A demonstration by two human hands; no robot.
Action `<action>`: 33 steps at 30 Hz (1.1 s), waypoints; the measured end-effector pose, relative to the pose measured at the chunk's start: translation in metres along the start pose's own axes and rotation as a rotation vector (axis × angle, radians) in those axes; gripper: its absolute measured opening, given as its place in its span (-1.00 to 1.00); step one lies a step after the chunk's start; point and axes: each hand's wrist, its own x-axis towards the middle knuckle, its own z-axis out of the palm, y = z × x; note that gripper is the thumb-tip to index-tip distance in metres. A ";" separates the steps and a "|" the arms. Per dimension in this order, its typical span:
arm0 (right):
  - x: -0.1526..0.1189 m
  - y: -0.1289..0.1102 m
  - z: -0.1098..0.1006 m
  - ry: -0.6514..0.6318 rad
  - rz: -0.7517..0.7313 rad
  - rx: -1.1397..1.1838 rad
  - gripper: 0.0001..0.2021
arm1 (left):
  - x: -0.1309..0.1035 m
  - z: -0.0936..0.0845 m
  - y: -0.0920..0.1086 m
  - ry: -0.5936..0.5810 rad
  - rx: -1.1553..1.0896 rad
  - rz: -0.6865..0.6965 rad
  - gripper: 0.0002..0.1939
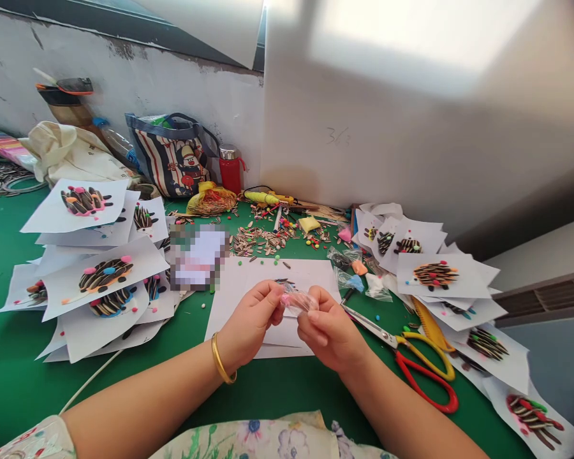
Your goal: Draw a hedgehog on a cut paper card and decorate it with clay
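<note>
Both hands meet over a white paper sheet (229,306) on the green table. A small clear plastic bag (299,301) with something pink in it is stretched between them. My left hand (253,319), with a gold bangle at the wrist, pinches the bag's pink end. My right hand (332,328) is closed on its other end. Just behind the bag, dark seeds (285,282) lie on the paper, partly hidden by the fingers.
Stacks of seed-decorated papers stand left (108,271) and right (442,277). Scissors (411,357) with red and yellow handles lie beside my right forearm. Loose seeds (253,241), a blurred phone (199,255), a striped bag (172,156) and a red bottle (230,169) are farther back.
</note>
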 end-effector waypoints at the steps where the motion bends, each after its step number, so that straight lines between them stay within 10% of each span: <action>1: -0.001 -0.001 0.001 0.010 0.021 0.031 -0.62 | 0.000 0.000 0.000 -0.001 0.023 0.017 -0.66; 12: -0.003 -0.006 0.003 0.041 0.047 0.066 -0.63 | 0.000 -0.003 -0.004 -0.053 0.103 0.034 -0.68; 20: 0.001 -0.005 -0.007 0.072 -0.108 -0.072 -0.71 | -0.003 -0.008 0.002 0.065 0.419 0.490 -0.64; 33: 0.003 -0.013 -0.004 0.131 0.035 0.246 -0.72 | 0.009 -0.020 0.003 0.116 0.520 0.813 -0.69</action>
